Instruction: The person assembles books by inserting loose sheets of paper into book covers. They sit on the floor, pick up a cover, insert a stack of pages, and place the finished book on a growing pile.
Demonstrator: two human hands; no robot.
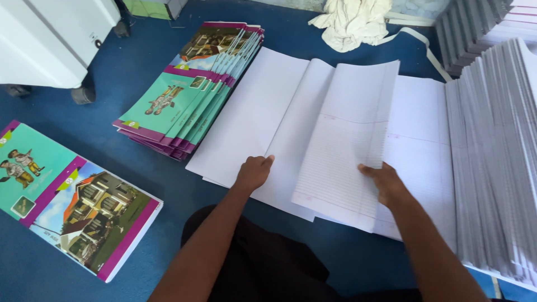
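Note:
A bundle of white ruled sheets [341, 140] lies on the blue floor in front of me, on top of wider plain white sheets [251, 117]. My right hand [386, 182] grips the near right edge of the ruled bundle, thumb on top. Further left, my left hand [253, 172] rests with curled fingers on the plain white sheets, pressing them down near their front edge.
A fanned stack of teal and purple printed covers [190, 95] lies to the left. A flat stack of the same covers [72, 198] sits at the near left. Tall fanned piles of white paper [498, 156] fill the right. A crumpled cloth [352, 22] lies at the back.

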